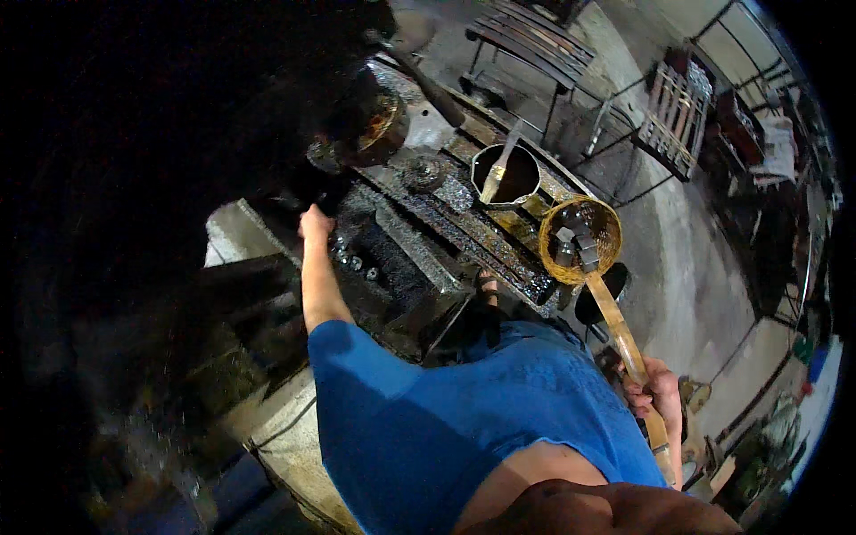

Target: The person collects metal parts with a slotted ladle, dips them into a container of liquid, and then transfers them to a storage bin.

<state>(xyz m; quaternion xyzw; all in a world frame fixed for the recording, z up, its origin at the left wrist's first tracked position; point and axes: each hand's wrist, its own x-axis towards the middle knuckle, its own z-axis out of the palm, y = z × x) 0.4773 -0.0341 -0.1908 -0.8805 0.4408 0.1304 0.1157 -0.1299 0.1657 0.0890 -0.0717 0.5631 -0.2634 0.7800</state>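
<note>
My right hand (658, 388) is closed around the long, flat wooden handle (615, 325) of a round wicker basket scoop (608, 218). Several grey blocky metal pieces (584, 245) lie inside the basket. On the other side, my left arm stretches out over a dark trough (392, 281). The left hand (316, 223) looks closed at the trough's far left edge, and what it grips, if anything, is lost in the dark. Beside that hand, several small shiny metal pieces (357, 263) lie in the trough.
A dark pot (520, 207) with a flat brush (501, 168) in it stands on a grimy slatted bench (468, 218). Farther left is a rusty round container (383, 129). Slatted racks (535, 40) stand beyond on the concrete floor (664, 276). Deep shadow hides the left side.
</note>
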